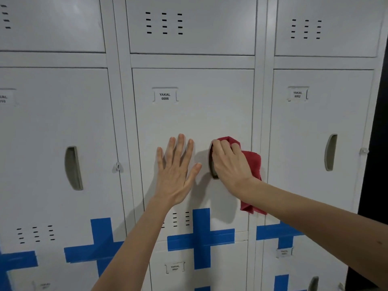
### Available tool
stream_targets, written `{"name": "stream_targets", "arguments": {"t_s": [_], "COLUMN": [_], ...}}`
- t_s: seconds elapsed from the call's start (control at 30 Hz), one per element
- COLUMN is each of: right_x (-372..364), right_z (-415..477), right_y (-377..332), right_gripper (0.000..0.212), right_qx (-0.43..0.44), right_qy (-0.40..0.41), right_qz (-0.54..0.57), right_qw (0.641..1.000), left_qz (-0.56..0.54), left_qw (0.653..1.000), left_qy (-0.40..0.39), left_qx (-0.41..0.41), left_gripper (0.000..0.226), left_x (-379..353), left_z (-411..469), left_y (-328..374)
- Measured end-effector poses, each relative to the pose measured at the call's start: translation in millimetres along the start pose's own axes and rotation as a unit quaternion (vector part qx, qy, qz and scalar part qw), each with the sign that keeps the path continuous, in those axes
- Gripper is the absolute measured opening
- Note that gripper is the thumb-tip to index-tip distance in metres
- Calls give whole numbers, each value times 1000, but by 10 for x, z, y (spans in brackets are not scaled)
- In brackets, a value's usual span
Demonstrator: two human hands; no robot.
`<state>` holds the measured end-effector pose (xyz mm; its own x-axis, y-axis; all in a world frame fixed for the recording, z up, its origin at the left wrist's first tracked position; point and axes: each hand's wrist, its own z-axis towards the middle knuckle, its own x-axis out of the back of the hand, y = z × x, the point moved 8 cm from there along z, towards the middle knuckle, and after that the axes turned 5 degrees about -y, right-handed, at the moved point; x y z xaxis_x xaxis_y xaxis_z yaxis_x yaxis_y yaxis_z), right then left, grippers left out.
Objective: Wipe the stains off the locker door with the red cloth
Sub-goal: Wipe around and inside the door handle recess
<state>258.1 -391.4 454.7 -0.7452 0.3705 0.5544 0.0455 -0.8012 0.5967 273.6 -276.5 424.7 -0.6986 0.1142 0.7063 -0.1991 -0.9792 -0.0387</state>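
The white locker door (193, 120) labelled YAKAL 0006 fills the middle of the view. My left hand (176, 171) lies flat on it with fingers spread, holding nothing. My right hand (228, 162) presses the red cloth (253, 162) against the door over its recessed grey handle (213, 171), which is mostly hidden. A corner of the cloth hangs down under my right wrist. I see no clear stains on the door.
Matching lockers stand on both sides, each with a recessed handle (73, 168) and a name label (297, 94). Blue tape crosses (201, 238) mark the lower doors. A dark gap (375, 164) runs along the right edge.
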Motion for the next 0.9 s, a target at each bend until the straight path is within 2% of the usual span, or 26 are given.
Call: {"name": "stream_targets", "arguments": {"t_s": [0.13, 0.33, 0.47, 0.6, 0.9], "right_x": [-35, -263, 31, 147, -17], "right_z": [-25, -219, -24, 110, 17], "right_y": [-37, -153, 94, 253, 139], "right_gripper": [34, 21, 25, 37, 21], "right_qx": [-1, 51, 49, 46, 56], "right_qy": [-1, -2, 38, 27, 39], "right_qz": [7, 27, 5, -9, -13], "right_qw": [1000, 998, 998, 999, 998], "left_qz": [6, 18, 10, 14, 23], "left_qw": [1000, 1000, 1000, 1000, 1000], "left_qy": [9, 10, -3, -6, -7], "left_qx": [-10, -2, -7, -6, -9], "left_gripper": [73, 71, 70, 70, 72], "left_x": [-4, -21, -4, 23, 45], "left_z": [-2, 5, -3, -18, -31], "left_y": [-23, -28, -29, -34, -37]}}
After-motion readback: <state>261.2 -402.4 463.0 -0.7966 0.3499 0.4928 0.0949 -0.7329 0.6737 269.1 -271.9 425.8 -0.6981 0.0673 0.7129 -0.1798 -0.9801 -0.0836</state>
